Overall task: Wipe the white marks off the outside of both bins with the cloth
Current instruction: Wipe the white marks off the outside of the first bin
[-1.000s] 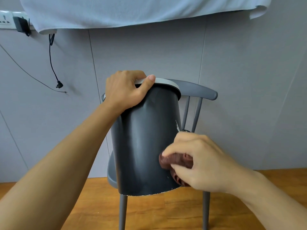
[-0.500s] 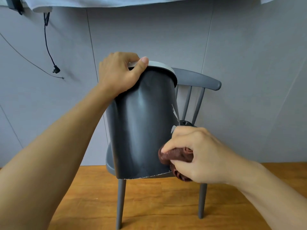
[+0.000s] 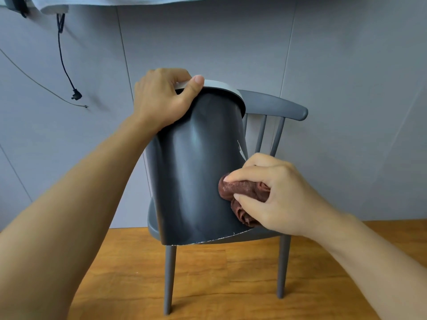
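Since a second ago the right hand (image 3: 279,195) has barely shifted on the wall of the dark grey plastic bin (image 3: 196,176), its thumb creeping a touch higher toward the white mark (image 3: 240,150), while the view dipped and then lifted again. That hand clenches a bunched reddish-brown cloth (image 3: 242,195) against the bin's side at about 4 o'clock. The left hand (image 3: 161,100) grips the pale grey rim (image 3: 219,85) at 11 o'clock, thumb hooked over the edge, holding the bin tilted in front of the grey wooden spindle-back chair (image 3: 275,107).

The white mark sits just above the cloth at 2 o'clock, untouched, and a thin white line (image 3: 217,238) runs along the bottom edge from 5 to 6 o'clock. To wipe well, I'd judge the cloth should slide up over the mark with firm pressure, the left hand bracing the rim against the push and turning the bin so hidden marks face forward. A second bin is not in view.
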